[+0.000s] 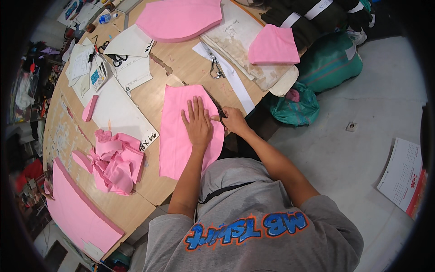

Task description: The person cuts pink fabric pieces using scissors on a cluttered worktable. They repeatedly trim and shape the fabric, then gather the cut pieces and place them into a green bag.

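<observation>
A pink fabric piece (174,131) lies flat at the near edge of the wooden table. My left hand (198,121) presses down on it, palm down with the fingers stretched out. On the fabric's right side my right hand (234,121) is closed around the dark handles of a pair of scissors (220,112). Their blades point up and to the left, along the fabric's curved right edge. Whether the blades are apart or together, I cannot tell.
Left of the fabric sits a crumpled pink cloth heap (115,163). Pink stacks lie at the far edge (181,18), the lower left (81,208) and the right (274,45). Silver scissors (215,68) rest near a white strip (238,88). Card patterns (122,113) and a calculator (98,76) are farther left.
</observation>
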`<state>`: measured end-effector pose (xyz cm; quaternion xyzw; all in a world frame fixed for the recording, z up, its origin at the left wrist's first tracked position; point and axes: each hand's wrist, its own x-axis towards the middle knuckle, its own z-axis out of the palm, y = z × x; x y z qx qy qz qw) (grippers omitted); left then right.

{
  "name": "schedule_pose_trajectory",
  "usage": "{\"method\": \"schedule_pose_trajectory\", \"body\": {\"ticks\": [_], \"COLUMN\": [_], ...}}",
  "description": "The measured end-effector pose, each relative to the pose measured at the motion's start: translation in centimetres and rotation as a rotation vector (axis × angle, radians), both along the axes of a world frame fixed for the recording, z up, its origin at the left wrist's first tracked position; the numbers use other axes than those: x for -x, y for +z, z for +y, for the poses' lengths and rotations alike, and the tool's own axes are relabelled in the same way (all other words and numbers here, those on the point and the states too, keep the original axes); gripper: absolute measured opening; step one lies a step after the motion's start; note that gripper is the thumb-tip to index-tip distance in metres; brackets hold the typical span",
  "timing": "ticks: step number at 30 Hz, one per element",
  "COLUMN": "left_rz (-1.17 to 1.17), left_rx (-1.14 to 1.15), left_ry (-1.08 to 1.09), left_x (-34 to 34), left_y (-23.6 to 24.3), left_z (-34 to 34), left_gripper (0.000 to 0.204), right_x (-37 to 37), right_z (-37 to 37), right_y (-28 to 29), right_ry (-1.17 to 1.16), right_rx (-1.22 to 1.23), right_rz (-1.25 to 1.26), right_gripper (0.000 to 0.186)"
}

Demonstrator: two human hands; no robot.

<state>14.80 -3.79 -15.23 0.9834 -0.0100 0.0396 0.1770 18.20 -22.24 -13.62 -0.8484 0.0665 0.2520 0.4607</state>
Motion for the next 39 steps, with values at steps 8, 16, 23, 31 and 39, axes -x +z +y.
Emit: {"method": "schedule_pose_trajectory", "body": {"ticks": [8,16,23,31,39], "left_rz": [-0.067,-0.069,0.107,0.188,0.074], "left_rx": [0.278,0.209,0.911,1.277,0.446], "left_ry": [0.057,0.937,1.233,1.004,0.527], "left_x": [1.5,22.5,24.2,20.1,7.0], "left_y": [0.4,2.9,0.3,5.3,8.5], "left_z": [2.4,6.8,8.0,14.3,23.2], "left_gripper": [0.058,0.071,0.085,0.063,0.044], "right_x": [1.0,-5.2,-11.6,-8.2,2.3], "right_z": [-0.6,2.0,6.9,3.9,-5.9], "right_y": [-0.3,0.9,1.1,2.0,0.6], "right_ry": [-0.111,-0.043,0.281,0.104,-0.022], "right_rx": [0.137,0.003,0.078,0.088,-0.095], "right_rz": [-0.153,-0.403,-0.370,-0.247,0.052], "right_gripper": [0.064,0.062,0.058,0.050,0.053]}}
